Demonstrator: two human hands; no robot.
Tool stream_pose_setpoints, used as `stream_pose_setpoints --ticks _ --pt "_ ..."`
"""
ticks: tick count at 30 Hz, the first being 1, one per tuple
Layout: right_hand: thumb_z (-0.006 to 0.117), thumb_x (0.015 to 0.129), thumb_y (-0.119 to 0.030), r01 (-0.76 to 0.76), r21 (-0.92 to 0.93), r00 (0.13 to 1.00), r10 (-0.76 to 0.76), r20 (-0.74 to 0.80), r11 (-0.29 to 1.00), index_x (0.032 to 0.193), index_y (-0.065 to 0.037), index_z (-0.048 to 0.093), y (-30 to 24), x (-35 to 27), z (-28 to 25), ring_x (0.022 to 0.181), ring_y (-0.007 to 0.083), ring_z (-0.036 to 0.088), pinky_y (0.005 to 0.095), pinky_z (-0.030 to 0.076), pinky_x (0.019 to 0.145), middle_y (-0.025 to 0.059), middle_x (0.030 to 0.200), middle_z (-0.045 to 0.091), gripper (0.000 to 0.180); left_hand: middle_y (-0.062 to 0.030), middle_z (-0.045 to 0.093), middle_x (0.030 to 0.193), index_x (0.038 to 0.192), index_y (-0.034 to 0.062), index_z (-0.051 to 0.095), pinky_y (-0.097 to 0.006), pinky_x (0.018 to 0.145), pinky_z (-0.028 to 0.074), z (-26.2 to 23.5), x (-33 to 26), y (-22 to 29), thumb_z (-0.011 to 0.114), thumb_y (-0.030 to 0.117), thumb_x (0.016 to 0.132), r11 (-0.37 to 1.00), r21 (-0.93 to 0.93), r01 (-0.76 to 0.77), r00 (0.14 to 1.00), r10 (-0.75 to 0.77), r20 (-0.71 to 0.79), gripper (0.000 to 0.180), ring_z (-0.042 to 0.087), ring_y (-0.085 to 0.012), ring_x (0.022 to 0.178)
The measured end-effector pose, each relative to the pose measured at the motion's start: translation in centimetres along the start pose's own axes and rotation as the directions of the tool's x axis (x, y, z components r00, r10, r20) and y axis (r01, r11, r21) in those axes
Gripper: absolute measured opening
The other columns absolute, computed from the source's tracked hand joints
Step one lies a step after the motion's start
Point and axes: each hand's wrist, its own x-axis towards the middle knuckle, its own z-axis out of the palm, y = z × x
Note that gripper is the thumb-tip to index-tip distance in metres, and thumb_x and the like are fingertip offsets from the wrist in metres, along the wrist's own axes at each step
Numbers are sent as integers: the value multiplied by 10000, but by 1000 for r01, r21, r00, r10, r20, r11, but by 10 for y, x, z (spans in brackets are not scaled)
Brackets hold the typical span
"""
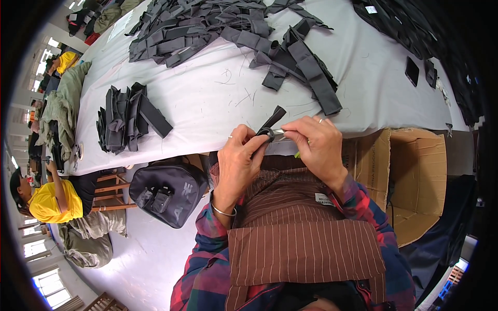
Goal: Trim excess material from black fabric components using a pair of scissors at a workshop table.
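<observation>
At the table's near edge, my left hand (241, 155) pinches a folded dark grey fabric strip (272, 120), whose free end points up and away. Close beside it, my right hand (317, 147) is closed around a small tool with a thin metal tip (279, 131). A bit of green shows below its fingers; the rest of the tool is hidden in the palm. That tip meets the strip's folded end next to my left fingertips. Further off to the right lies a loose bunch of similar grey strips (311, 67). To the left sits a bundle of stacked strips (124, 119).
A large heap of grey strips (197, 31) covers the table's far side. A phone (412, 71) lies at right near black garments (410, 26). Below the edge are an open cardboard box (415, 176) and a black bag (168, 192). A person in yellow (57, 199) sits at left.
</observation>
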Motion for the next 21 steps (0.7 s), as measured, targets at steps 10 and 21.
stream_pose_setpoints --ticks 10,21 --pt "692 797 -150 -25 81 999 22 44 996 892 -102 681 -8 4 2 675 232 574 340 402 616 38 761 631 107 -83 566 921 801 56 652 -324 644 476 -11 11 4 728 17 643 924 307 -229 951 279 -132 179 580 -244 870" --pt "678 812 -184 -135 226 991 135 16 965 874 -100 651 -15 6 9 694 249 598 365 442 608 38 755 629 108 -114 543 848 796 15 547 -328 627 466 23 -2 -18 681 -106 617 991 -86 -103 934 67 -350 254 572 -278 743"
